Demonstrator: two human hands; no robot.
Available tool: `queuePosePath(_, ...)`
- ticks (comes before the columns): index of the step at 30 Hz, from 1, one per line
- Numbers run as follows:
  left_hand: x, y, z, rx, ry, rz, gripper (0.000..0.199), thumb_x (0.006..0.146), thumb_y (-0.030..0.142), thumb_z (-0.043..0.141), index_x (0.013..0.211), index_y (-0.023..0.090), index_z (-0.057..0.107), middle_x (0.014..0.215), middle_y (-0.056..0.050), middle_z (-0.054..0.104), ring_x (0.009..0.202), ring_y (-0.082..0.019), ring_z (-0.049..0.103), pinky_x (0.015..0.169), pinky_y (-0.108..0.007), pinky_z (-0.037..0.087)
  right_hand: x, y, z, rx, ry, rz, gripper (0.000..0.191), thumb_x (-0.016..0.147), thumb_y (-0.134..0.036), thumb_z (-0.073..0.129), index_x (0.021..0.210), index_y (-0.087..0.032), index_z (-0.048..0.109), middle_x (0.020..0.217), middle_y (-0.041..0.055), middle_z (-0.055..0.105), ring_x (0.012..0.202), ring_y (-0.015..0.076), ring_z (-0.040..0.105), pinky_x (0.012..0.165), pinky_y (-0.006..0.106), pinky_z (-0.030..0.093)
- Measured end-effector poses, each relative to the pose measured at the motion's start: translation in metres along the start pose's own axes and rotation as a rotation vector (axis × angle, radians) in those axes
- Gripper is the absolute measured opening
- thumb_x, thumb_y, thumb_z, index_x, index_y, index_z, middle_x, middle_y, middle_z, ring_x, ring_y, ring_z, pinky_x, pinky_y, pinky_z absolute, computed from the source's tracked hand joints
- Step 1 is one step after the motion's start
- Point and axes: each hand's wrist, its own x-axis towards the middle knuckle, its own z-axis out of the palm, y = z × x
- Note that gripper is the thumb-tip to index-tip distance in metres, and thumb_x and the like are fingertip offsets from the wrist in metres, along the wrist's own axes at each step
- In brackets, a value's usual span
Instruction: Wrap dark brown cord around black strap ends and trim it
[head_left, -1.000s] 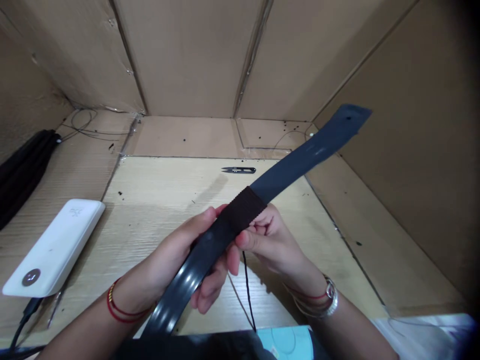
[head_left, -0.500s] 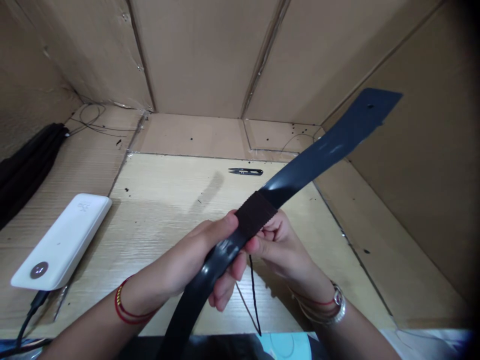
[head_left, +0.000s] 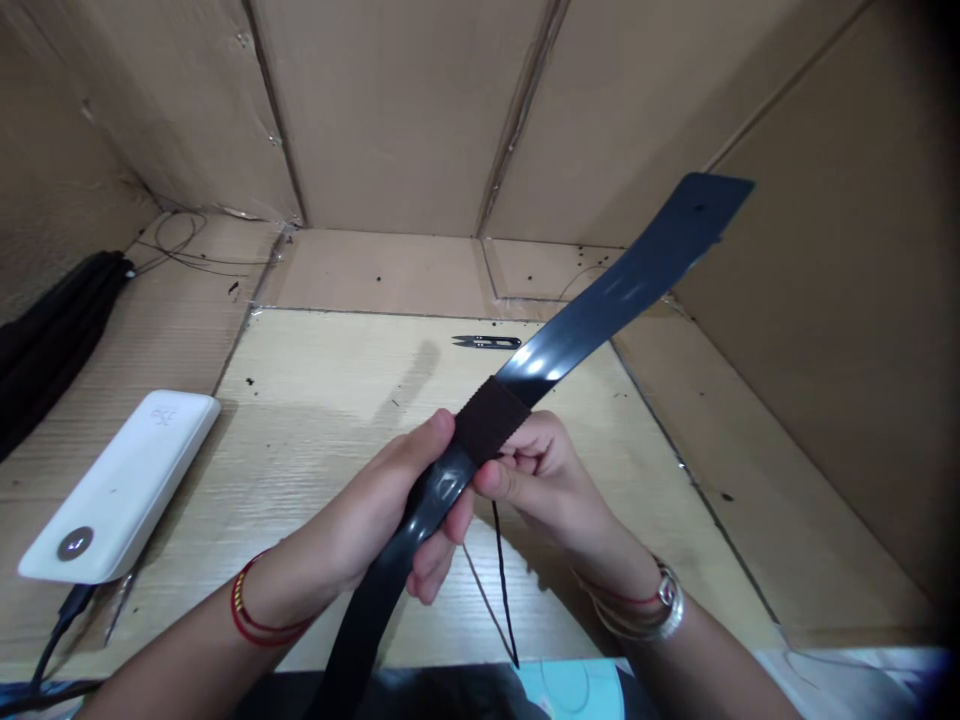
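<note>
The strip (head_left: 596, 302) has swung its tip left; your left grip (head_left: 390, 500) clasps it, right grip (head_left: 544, 480) its wrapping (head_left: 491, 416), above the counter's (head_left: 315, 440) near side, cardboard walls (head_left: 390, 120) beyond.

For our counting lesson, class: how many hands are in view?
2: the left hand grips the dark strip below its brown band; the right hand is at the band's lower-right edge.

L fingers (head_left: 433, 562) hold blk strip (head_left: 615, 295) w/ band (head_left: 491, 417).
</note>
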Motion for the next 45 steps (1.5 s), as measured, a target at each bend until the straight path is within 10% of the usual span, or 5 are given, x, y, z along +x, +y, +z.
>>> queuePosePath(8,-0.001,-0.001,0.001,-0.032,0.007,0.154,0.076,0.085,0.08,0.029,0.055,0.015,0.054,0.031,0.003,0.037,0.026,-0.008,0.042,0.029,-0.015,0.031,0.001,-0.002,0.005,-0.024,0.31,0.045,0.01,0.075,-0.023,0.08,0.074,-0.014,0.075,0.062,0.0,0.065,0.05,0.0044,0.053,0.048,0.014,0.043)
queuePosePath(16,0.006,-0.009,-0.005,-0.179,-0.35,-0.035,0.086,0.078,0.087,0.01,0.052,0.016,0.051,0.029,0.003,0.031,0.021,-0.009,0.034,0.022,-0.018,0.025,-0.002,-0.002,0.005,0.072,0.158,0.124,0.026,0.073,-0.03,0.082,0.096,-0.019,0.078,0.071,0.0018,0.071,0.058,0.0085,0.062,0.058,0.018,0.053)
queuePosePath(25,-0.005,0.008,0.006,0.455,0.235,0.216,0.045,0.09,0.062,0.05,0.095,0.018,0.053,0.052,0.005,0.052,0.044,-0.008,0.049,0.042,-0.016,0.039,0.001,-0.006,0.01,-0.007,0.409,0.113,0.012,0.075,-0.025,0.08,0.081,-0.016,0.077,0.061,0.0006,0.064,0.055,0.0085,0.059,0.052,0.018,0.051)
queuePosePath(30,-0.004,0.01,0.004,0.448,0.204,0.25,0.033,0.096,0.053,0.045,0.093,0.02,0.047,0.06,0.006,0.052,0.047,-0.007,0.05,0.041,-0.015,0.037,0.001,-0.006,0.005,-0.082,0.36,0.089,0.013,0.085,-0.026,0.07,0.094,-0.019,0.078,0.051,-0.0045,0.053,0.039,0.0039,0.038,0.04,0.018,0.038)
queuePosePath(45,-0.006,0.001,-0.001,0.222,0.013,0.342,0.033,0.1,0.05,0.037,0.097,0.02,0.051,0.052,0.006,0.05,0.039,-0.006,0.05,0.036,-0.012,0.039,0.002,-0.006,0.002,-0.037,0.348,0.053,0.014,0.077,-0.026,0.079,0.078,-0.014,0.071,0.062,0.0003,0.065,0.051,0.0048,0.054,0.048,0.014,0.042)
